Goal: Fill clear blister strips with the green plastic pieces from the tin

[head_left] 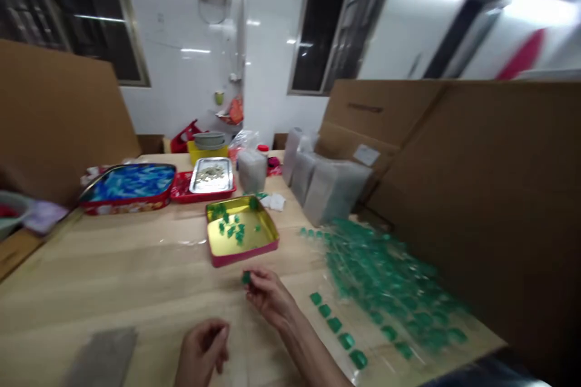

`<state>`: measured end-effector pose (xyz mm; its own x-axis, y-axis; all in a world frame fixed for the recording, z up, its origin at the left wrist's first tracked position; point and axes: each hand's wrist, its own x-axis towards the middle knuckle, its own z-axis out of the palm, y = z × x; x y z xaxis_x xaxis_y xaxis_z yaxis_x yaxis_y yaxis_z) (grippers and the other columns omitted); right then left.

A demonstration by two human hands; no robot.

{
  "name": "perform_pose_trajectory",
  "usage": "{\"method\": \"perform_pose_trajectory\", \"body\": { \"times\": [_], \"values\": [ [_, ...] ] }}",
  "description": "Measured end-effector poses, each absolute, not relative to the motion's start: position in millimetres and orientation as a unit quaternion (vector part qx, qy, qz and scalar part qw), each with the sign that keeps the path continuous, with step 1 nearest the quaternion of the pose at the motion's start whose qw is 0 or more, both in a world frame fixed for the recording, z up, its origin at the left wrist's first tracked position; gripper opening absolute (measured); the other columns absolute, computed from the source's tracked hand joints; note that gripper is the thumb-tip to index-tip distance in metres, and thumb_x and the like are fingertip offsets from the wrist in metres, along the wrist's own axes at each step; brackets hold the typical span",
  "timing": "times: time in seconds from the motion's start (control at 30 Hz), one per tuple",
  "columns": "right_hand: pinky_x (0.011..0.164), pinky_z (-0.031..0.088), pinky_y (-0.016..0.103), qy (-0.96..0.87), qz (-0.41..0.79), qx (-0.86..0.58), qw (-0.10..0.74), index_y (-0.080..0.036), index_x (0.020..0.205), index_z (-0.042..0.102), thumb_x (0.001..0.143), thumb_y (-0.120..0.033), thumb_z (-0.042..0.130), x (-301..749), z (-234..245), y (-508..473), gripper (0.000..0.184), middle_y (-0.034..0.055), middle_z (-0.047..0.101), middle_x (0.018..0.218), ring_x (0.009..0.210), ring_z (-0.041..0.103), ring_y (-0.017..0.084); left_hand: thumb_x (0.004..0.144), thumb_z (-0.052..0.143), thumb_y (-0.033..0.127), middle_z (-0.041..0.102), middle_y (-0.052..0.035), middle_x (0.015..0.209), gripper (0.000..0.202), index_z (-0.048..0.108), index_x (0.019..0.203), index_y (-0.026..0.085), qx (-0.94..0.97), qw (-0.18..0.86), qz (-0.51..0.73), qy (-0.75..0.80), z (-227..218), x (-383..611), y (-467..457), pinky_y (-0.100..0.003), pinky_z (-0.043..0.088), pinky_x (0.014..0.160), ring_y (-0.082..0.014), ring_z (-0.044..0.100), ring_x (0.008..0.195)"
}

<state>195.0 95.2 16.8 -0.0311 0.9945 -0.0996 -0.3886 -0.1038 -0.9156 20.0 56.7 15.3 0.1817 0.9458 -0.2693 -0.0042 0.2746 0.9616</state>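
Note:
Between thumb and fingertips, my right hand (271, 297) pinches a small dark green piece (246, 277), just in front of a gold-lined tin tray (245, 249). Several green translucent pieces (239, 233) lie loose inside that tray. Lower down and further left, my left hand (203, 352) hovers over the table with its fingers curled in and no object visible in them. To the right of my right forearm runs a row of several green faceted pieces (334, 324). Beyond the row, many similar green pieces in clear plastic strips (385, 278) are spread in a pile.
A red-rimmed tin (131, 204) of blue pieces sits at the back left. Beside it, a metal tray (211, 189) rests on a red one. Stacks of clear plastic (333, 187) stand before a cardboard wall (481, 193). A blurred grey slab (102, 357) lies front left.

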Motion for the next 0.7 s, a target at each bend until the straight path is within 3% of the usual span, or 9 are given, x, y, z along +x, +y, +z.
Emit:
{"method": "perform_pose_trajectory", "body": {
  "times": [0.1,0.23,0.53,0.7],
  "values": [
    [0.058,0.049,0.022,-0.217,0.733,-0.3,0.571,-0.016,0.086,0.067,0.068,-0.026,0.075,177.5,8.4,71.1,0.023,0.0025,0.067,0.073,0.061,0.062,0.011,0.058,0.071,0.045,0.052,0.0017,0.044,0.035,0.063,0.068,0.012,0.445,0.595,0.436,0.507,25.1,27.0,55.1,-0.019,0.033,0.037,-0.0091,0.045,0.04],
    [0.062,0.05,0.025,-0.182,0.763,-0.286,0.55,-0.016,0.082,0.067,0.066,-0.021,0.076,156.1,5.3,51.4,0.018,0.0026,0.068,0.073,0.064,0.063,0.013,0.061,0.069,0.036,0.052,0.0022,0.047,0.025,0.06,0.064,0.012,0.424,0.589,0.464,0.507,36.5,30.5,47.6,-0.017,0.03,0.036,-0.0073,0.044,0.041],
    [0.064,0.047,0.025,-0.197,0.762,-0.316,0.529,-0.018,0.081,0.069,0.058,-0.019,0.08,144.7,2.9,29.6,0.025,0.0015,0.067,0.074,0.064,0.06,0.013,0.055,0.068,0.027,0.05,0.0036,0.043,0.02,0.054,0.057,0.013,0.302,0.691,0.453,0.475,34.6,19.6,35.5,-0.017,0.022,0.034,-0.0055,0.042,0.036],
    [0.06,0.042,0.023,-0.334,0.677,-0.356,0.551,-0.019,0.076,0.07,0.057,-0.024,0.08,145.4,0.2,27.2,0.022,-0.0002,0.061,0.07,0.064,0.054,0.013,0.052,0.061,0.021,0.048,0.0038,0.037,0.009,0.055,0.055,0.014,0.276,0.723,0.425,0.47,33.2,16.2,32.6,-0.019,0.017,0.034,-0.0057,0.039,0.032]
  ]
}}
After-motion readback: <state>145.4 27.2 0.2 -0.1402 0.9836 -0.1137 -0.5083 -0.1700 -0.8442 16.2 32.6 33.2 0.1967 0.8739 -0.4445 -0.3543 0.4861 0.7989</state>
